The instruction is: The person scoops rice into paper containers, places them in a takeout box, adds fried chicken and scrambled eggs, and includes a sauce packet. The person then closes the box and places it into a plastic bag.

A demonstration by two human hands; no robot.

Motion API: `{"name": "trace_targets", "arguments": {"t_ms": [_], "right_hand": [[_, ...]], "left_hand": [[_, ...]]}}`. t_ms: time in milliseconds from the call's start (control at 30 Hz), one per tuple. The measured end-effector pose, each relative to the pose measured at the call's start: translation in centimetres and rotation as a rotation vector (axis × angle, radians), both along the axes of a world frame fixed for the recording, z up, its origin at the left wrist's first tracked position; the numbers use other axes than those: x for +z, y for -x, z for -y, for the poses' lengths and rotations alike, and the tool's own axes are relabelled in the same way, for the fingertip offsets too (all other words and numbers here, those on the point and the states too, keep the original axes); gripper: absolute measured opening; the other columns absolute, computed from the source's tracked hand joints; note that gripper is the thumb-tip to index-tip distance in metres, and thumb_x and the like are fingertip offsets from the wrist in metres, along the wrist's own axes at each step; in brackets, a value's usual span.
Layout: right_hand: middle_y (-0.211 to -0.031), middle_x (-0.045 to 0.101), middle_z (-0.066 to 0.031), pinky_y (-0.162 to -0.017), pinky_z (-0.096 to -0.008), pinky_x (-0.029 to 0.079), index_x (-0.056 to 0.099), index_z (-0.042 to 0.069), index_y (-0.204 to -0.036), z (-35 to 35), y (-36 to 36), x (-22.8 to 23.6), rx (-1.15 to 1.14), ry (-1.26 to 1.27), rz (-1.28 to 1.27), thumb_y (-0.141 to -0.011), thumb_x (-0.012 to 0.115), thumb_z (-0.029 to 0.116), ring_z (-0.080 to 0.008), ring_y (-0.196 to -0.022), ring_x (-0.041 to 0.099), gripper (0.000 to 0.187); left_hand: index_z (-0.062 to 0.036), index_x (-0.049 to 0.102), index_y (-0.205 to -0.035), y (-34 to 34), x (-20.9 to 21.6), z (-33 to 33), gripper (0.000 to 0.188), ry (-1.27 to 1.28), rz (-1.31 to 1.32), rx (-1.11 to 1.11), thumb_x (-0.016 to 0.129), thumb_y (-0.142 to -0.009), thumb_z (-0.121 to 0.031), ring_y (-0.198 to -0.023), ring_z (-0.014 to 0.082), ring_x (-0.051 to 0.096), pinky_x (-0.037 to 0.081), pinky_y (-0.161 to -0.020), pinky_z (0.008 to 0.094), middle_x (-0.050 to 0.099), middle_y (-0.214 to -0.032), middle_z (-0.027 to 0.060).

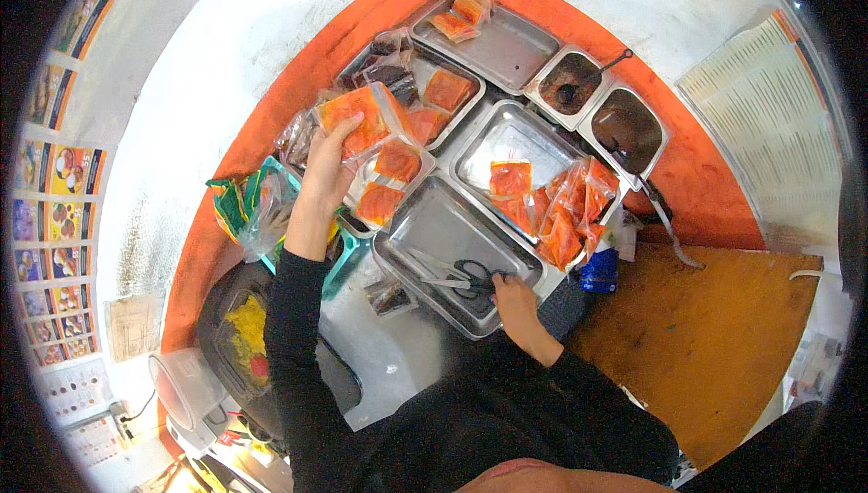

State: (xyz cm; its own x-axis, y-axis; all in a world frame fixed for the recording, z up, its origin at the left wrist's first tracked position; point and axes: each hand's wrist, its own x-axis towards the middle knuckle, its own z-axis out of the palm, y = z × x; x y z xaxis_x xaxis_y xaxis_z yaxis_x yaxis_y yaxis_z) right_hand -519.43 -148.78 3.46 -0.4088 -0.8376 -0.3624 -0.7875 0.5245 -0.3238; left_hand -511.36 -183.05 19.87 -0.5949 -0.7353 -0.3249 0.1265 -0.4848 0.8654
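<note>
My left hand (337,145) grips a clear plastic packet (366,118) of orange-red food, lifted over the trays on the left. My right hand (523,312) is closed at the black handles of a pair of scissors (472,279). The scissors' blades point left, spread apart, over a bare metal tray (443,217). More orange packets (398,160) lie in a tray just below the lifted one. To the right, a metal tray (506,136) bears one flat packet (511,178) and a heap of crumpled orange packets (571,213).
Two metal food pans (568,86) with dark contents stand at the back right. Another tray (502,46) with packets sits in the far corner. Left of me are a green bag (240,208) and a dark container (237,312) of yellow food. A brown board (696,339) lies right.
</note>
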Motion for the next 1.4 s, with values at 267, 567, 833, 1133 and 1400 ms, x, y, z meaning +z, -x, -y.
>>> {"name": "trace_targets", "arguments": {"t_ms": [267, 567, 833, 1133, 1400], "right_hand": [[-0.096, 0.056, -0.0170, -0.073, -0.0395, 0.052, 0.065, -0.004, -0.095, -1.8, 6.6, 3.7, 0.085, 0.271, 0.431, -0.079, 0.071, 0.012, -0.0314, -0.086, 0.060, 0.023], [-0.098, 0.063, -0.0084, -0.081, -0.0325, 0.049, 0.060, -0.002, -0.111, 6.6, 9.8, 4.6, -0.321, 0.496, 1.017, -0.084, 0.075, 0.020, -0.0159, -0.091, 0.058, 0.038], [-0.075, 0.050, 0.0023, -0.057, -0.0232, 0.033, 0.056, 0.007, -0.089, 12.9, 10.6, 7.6, -0.035, 0.540, 1.334, -0.087, 0.060, 0.062, -0.0076, -0.065, 0.044, 0.055], [-0.074, 0.049, 0.0009, -0.055, -0.0220, 0.032, 0.057, 0.005, -0.089, 19.0, 13.6, 10.0, -0.020, 0.664, 1.492, -0.087, 0.063, 0.058, -0.0072, -0.065, 0.043, 0.053], [-0.068, 0.050, 0.0008, -0.053, -0.0231, 0.030, 0.055, 0.006, -0.081, 21.5, 16.5, 10.7, -0.140, 0.710, 1.332, -0.088, 0.069, 0.048, -0.0070, -0.061, 0.043, 0.045]], "left_hand": [[-0.0055, 0.054, -0.124, 2.0, 0.3, 0.9, 0.034, 0.118, 0.083, -0.049, 0.063, -0.092, -0.013, -0.107, 0.0208, 0.062, 0.054, -0.089, 0.0406, 0.062, -0.121, 0.0077], [-0.0012, 0.057, -0.118, 6.8, 0.8, 1.3, 0.032, 0.146, -0.038, -0.027, 0.068, -0.089, -0.007, -0.103, 0.0175, 0.064, 0.053, -0.090, 0.0347, 0.065, -0.115, 0.0080], [-0.0019, 0.058, -0.118, 8.8, -0.6, 1.5, 0.032, 0.224, -0.105, -0.010, 0.069, -0.090, -0.010, -0.101, 0.0151, 0.064, 0.053, -0.088, 0.0320, 0.066, -0.113, 0.0068], [-0.0004, 0.057, -0.119, 10.4, -0.8, 2.5, 0.033, 0.352, -0.060, -0.004, 0.068, -0.091, -0.012, -0.098, 0.0145, 0.065, 0.053, -0.085, 0.0311, 0.066, -0.111, 0.0070], [0.0015, 0.057, -0.118, 14.1, 0.4, 6.1, 0.037, 0.490, 0.026, -0.107, 0.071, -0.089, -0.014, -0.098, 0.0130, 0.064, 0.051, -0.086, 0.0299, 0.066, -0.111, 0.0079]]}}
